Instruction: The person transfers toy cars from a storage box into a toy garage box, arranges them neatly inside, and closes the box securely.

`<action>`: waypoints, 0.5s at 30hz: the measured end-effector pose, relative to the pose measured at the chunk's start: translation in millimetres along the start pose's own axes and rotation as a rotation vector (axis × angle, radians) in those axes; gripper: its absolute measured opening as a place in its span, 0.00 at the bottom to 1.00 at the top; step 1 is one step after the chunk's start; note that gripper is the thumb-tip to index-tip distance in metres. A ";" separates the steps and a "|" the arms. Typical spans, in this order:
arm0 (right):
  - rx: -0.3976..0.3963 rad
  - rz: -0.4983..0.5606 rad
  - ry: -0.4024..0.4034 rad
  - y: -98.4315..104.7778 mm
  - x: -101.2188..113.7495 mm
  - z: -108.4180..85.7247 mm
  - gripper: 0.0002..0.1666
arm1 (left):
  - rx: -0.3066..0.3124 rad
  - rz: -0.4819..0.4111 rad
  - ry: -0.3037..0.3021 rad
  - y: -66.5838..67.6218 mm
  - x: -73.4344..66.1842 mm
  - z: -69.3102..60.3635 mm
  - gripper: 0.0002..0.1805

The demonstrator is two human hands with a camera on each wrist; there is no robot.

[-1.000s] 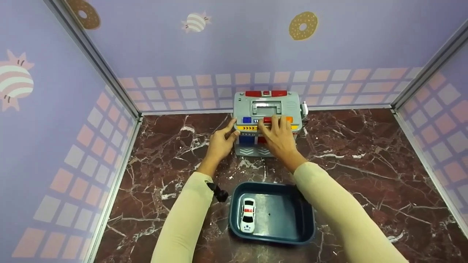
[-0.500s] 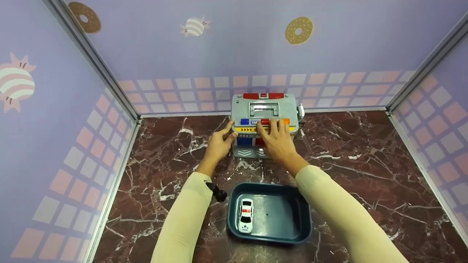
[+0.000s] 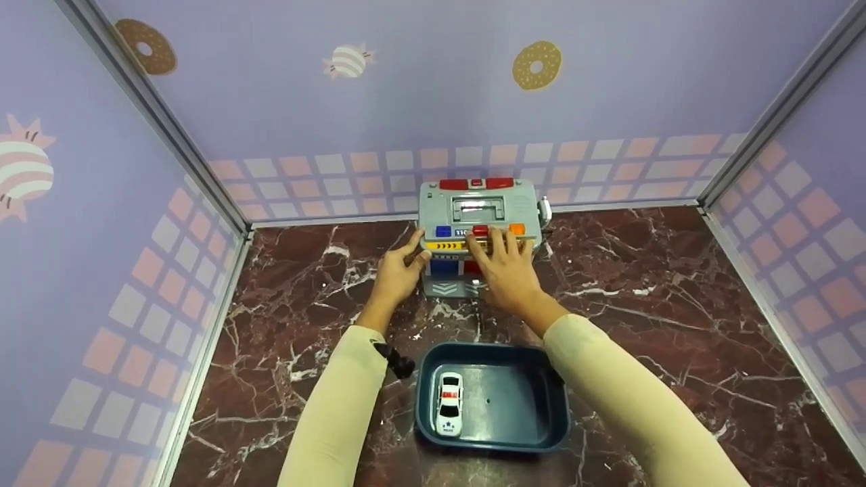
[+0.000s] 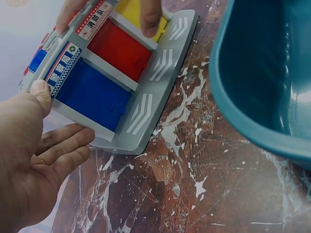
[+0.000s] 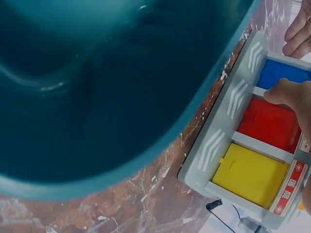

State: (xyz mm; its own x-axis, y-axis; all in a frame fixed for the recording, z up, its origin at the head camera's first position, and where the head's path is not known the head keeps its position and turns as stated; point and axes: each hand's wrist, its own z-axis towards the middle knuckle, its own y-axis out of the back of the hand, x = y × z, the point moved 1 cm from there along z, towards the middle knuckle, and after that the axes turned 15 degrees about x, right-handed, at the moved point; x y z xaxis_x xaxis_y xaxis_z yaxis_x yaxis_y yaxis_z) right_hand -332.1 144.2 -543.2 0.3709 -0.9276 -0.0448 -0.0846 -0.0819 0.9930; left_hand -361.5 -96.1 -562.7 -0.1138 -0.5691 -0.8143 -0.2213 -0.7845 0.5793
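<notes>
Pinches toy garage (image 3: 457, 223) at left front corner with left hand (image 3: 396, 276). Rests right hand's (image 3: 511, 274) fingers on top front edge, with thumb apart below. Lies near back wall (image 3: 406, 115), straight ahead, reached by both hands alike, long axis crosswise. Shows grey shell with 3 lowered doors (image 4: 119, 48): blue, red, yellow.

A flat, dark red-brown surface (image 3: 643, 318) patterned like marble, crossed by jagged white veins and flecks, lies before me; near its far edge stands upright a boxy grey plastic toy garage (image 3: 446, 218) with blue, red and yellow doors, its base plate (image 4: 146, 116), marked with white chevrons, flat on the surface. On the near side a round-cornered teal plastic tub (image 3: 494, 446) sits open side up; a veined strip shows between tub and garage.
</notes>
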 end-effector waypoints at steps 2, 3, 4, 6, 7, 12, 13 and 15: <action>-0.006 0.007 0.001 -0.5 -0.7 0.0 0.74 | -0.003 -0.004 0.001 -0.1 0.3 0.5 0.33; -0.011 0.013 0.003 -0.4 -1.5 -0.3 0.73 | -0.002 -0.006 0.000 -0.2 -0.4 0.8 0.33; -0.015 0.018 0.003 0.1 -2.8 -1.0 0.72 | -0.003 -0.006 0.000 -0.3 -1.5 1.4 0.33; -0.028 0.028 0.009 -0.6 -2.7 -2.5 0.68 | -0.005 -0.009 -0.002 -0.1 0.0 -0.5 0.33; -0.038 0.031 0.009 0.2 -3.8 -3.2 0.66 | -0.005 -0.012 -0.011 0.1 -0.6 0.1 0.33; -0.074 0.070 0.025 3.0 -7.9 -6.8 0.53 | 0.002 -0.014 -0.020 -0.2 -0.9 0.5 0.35; -0.080 0.078 0.032 3.8 -8.4 -7.1 0.51 | 0.003 -0.011 -0.018 -0.2 -0.9 0.5 0.35; -0.100 0.083 0.048 6.5 -8.8 -6.8 0.48 | 0.002 -0.013 -0.015 0.0 -0.7 0.3 0.34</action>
State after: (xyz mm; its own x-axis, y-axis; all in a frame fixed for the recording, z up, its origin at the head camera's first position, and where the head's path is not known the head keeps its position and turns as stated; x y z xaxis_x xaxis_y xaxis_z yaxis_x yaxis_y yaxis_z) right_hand -329.6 154.4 -535.6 0.4106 -0.9109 0.0406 -0.0254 0.0330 0.9991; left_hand -361.8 -95.6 -562.1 -0.1253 -0.5556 -0.8220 -0.2246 -0.7911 0.5689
